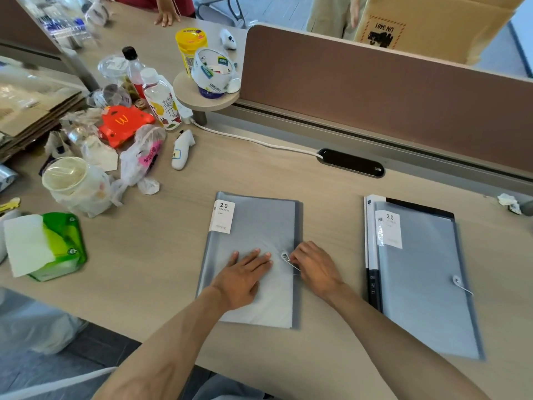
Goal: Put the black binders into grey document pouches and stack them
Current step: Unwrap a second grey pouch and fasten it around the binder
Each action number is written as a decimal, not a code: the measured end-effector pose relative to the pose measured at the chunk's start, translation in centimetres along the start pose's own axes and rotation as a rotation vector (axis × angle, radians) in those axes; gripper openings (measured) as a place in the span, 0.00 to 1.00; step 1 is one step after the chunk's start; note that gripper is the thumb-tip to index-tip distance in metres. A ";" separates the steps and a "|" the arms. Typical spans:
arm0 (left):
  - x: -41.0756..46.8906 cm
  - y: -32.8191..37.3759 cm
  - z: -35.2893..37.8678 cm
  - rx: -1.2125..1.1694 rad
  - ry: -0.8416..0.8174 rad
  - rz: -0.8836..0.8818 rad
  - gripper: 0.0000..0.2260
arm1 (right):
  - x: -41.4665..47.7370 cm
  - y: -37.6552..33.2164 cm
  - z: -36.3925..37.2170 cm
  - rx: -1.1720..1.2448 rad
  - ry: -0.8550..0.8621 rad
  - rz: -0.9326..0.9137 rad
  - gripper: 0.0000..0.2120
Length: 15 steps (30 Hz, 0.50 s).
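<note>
Pouch one (253, 255): our left hand (245, 272) flat on it, right hand (314, 267) pinching its string clasp (285, 256); second pouch (424, 278) atop black binders (372, 284), unstacked

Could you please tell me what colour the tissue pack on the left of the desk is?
Green, with a white tissue sticking out of the tissue pack; head view.

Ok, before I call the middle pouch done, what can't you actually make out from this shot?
- Contents of the middle pouch: head view, its grey cover and the left hand hide any binder.
- String clasp: head view, too small, partly behind the right hand; wound or loose, unclear.
- Right stack: pouch count unclear; only black edges show beneath.
- Label print: too small.
</note>
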<state>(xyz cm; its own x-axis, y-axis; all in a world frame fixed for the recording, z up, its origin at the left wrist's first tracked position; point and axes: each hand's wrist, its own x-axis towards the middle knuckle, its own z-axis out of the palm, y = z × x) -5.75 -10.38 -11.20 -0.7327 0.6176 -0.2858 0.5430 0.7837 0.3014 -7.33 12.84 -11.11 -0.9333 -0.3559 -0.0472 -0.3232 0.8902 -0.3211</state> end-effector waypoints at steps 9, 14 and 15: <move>0.0 0.2 -0.3 -0.032 -0.050 -0.024 0.35 | 0.7 -0.8 -0.7 0.164 -0.016 0.239 0.06; 0.0 -0.1 -0.8 -0.054 -0.124 -0.048 0.26 | 0.8 -1.2 -0.9 0.198 -0.052 0.274 0.04; 0.1 -0.1 -0.8 -0.064 -0.132 -0.047 0.27 | 0.6 -1.1 -0.9 0.199 -0.059 0.275 0.04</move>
<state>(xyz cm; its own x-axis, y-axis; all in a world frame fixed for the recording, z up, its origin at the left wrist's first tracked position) -6.18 -10.50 -10.53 -0.6943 0.5869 -0.4165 0.4790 0.8088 0.3412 -7.70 11.85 -9.96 -0.9687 -0.1314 -0.2106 -0.0185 0.8842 -0.4667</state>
